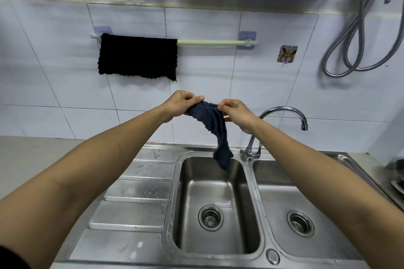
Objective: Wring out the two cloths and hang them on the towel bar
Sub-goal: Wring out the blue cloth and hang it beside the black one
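Holding one blue cloth (215, 125) in two hands (left hand (181, 105), right hand (237, 113)); one black cloth (137, 57) hangs.

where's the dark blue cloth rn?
Centre of the head view: the dark blue cloth is pinched at its top edge by the left hand and right hand, dangling over the left stainless steel sink basin.

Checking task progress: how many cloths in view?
2. A black cloth hangs on the towel bar; a blue cloth is held by both hands over the sink.
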